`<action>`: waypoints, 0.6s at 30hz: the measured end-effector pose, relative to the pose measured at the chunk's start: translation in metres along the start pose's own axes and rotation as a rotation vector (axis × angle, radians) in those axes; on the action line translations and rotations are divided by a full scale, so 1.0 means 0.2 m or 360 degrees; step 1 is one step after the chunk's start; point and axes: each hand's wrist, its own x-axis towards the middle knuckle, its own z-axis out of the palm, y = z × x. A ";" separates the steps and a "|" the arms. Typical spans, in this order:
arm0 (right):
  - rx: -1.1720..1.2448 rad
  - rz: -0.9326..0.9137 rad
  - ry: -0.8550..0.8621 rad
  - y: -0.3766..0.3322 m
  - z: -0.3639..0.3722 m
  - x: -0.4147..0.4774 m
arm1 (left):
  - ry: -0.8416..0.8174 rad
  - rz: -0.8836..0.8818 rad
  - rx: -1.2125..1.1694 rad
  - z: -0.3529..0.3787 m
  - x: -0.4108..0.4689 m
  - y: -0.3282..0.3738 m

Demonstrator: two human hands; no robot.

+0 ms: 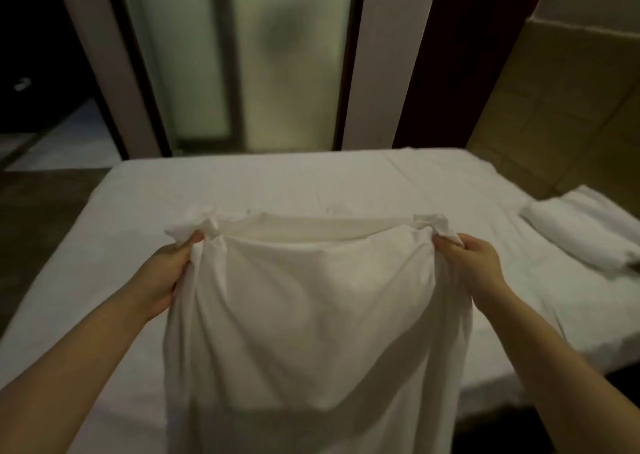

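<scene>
A white pillowcase (311, 315) is held up over the near edge of the bed (277, 183), its open mouth turned upward and away from the camera. The cloth is gripped at the 2 upper corners of that mouth. The left corner is pinched by the left hand (166, 273), with the thumb on the near side and bunched fabric standing up above the fingers. The right corner is pinched in the same way by the right hand (474, 256), thumb and fingers closed together on a gathered fold. The mouth is stretched taut between the 2 hands.

Inside the opening, the cream top edge of a pillow (322, 226) can be seen, and its bulk is outlined as a rounded swelling in the upper half of the case. Below that swelling the cloth hangs in loose vertical folds and is cut off by the bottom of the view, so it cannot be told whether its lower end touches the bed.

The bed is covered by a white sheet, faintly creased toward its far edge. A folded white bundle (585, 232) lies at the right edge of the bed, well apart from the pillowcase. Beyond the far edge, a frosted glass panel (277, 55) is framed by pale and dark uprights, and a tiled wall (561, 90) is seen past the far right corner.
</scene>
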 end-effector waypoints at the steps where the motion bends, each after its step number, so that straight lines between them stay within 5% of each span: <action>1: 0.0014 -0.0025 0.0015 -0.06 0.08 0.22 | 0.0016 0.0000 -0.0054 0.02 0.21 0.07; 6: -0.0198 -0.0021 0.0189 -0.25 0.57 1.21 | 0.0144 -0.0049 -0.0026 0.13 1.34 0.27; 9: -0.0593 0.0244 0.0060 -0.05 0.88 1.47 | 0.0290 -0.0224 0.0483 0.19 1.82 0.03; 18: -0.1360 0.0308 -0.0706 0.85 1.27 0.99 | 0.0153 -0.0565 0.1486 0.23 1.61 -1.14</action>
